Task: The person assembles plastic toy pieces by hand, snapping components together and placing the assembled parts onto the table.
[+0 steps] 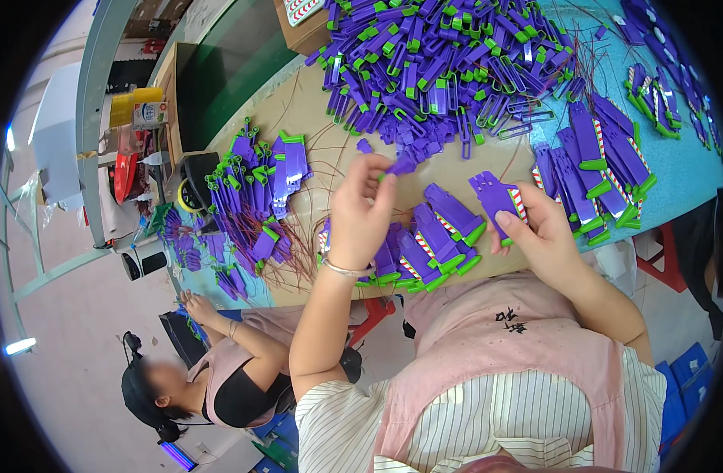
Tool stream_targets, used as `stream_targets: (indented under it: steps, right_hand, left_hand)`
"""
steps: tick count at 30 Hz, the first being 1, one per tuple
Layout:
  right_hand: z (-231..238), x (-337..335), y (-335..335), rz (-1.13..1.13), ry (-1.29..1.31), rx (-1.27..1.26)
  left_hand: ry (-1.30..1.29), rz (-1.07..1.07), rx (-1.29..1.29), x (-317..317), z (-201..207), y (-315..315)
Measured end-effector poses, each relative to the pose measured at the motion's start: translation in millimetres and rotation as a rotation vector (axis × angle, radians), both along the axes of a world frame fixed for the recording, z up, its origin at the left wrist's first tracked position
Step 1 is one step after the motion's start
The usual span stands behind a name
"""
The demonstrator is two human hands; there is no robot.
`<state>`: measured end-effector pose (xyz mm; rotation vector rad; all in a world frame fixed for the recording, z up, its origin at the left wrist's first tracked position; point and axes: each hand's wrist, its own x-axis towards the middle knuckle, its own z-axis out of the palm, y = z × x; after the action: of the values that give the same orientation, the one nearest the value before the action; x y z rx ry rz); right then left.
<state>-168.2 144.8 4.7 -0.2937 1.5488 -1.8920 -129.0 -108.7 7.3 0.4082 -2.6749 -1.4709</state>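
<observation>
My right hand (538,236) grips a flat purple plastic piece (494,195) with a red-and-white striped edge, thumb lying across its face. My left hand (363,209), a bangle on its wrist, pinches a small purple plastic part (402,164) between thumb and fingers. That part is just below a heap of small loose purple parts (420,142). Between my hands and the table's near edge lie several purple pieces with green ends (436,240), some with striped edges. More such pieces (586,162) are stacked to the right of my right hand.
A large pile of purple and green plastic frames (448,63) covers the table's far middle. Purple-green parts with thin red wires (259,177) lie to the left. At the lower left a co-worker (235,355) has hands at the table. A yellow tape roll (189,195) is nearby.
</observation>
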Motion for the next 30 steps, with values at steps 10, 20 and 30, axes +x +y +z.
stream_targets:
  steps: [10, 20, 30]
  right_hand:
    - [-2.2, -4.0, -10.0, 0.168, -0.276, -0.190]
    - [4.1, 2.3, -2.8, 0.088, -0.347, -0.155]
    - [4.2, 3.0, 0.0, 0.127, 0.457, 0.160]
  left_hand:
    - [-0.241, -0.107, 0.828, 15.7, 29.0, 48.3]
    - [0.047, 0.006, 0.569, 26.3, 22.5, 77.9]
    - [-0.305, -0.032, 0.593, 30.3, 29.3, 66.4]
